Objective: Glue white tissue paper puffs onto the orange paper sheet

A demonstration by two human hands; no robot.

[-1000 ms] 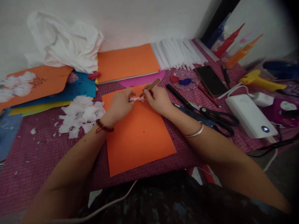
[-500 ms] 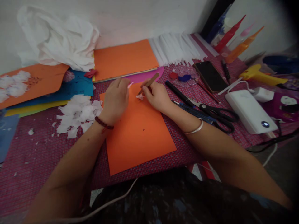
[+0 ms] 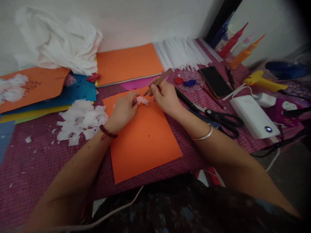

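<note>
My left hand (image 3: 124,108), fingers closed together, is at a small crumpled piece of pale pink tissue paper (image 3: 143,101) near the top of an orange sheet of paper (image 3: 145,139). The fingertips seem to pinch its left edge. My right hand (image 3: 167,98) grips a brown, pencil-like stick (image 3: 158,81), its pointed tip directed down at the tissue piece. A pile of torn white tissue pieces (image 3: 81,121) lies beside my left wrist.
Scissors (image 3: 216,116), a phone (image 3: 216,81), a paint palette (image 3: 189,81), a white power bank (image 3: 254,116) and a yellow glue gun (image 3: 264,82) lie to the right. Glue sticks (image 3: 179,53) and orange paper (image 3: 128,63) are at the back. Crumpled white cloth (image 3: 60,38) is back left.
My left hand has come down and right, bringing a pink tissue bit to the one on the orange sheet. The stick's tip has lifted slightly, and my right hand has shifted a little right.
</note>
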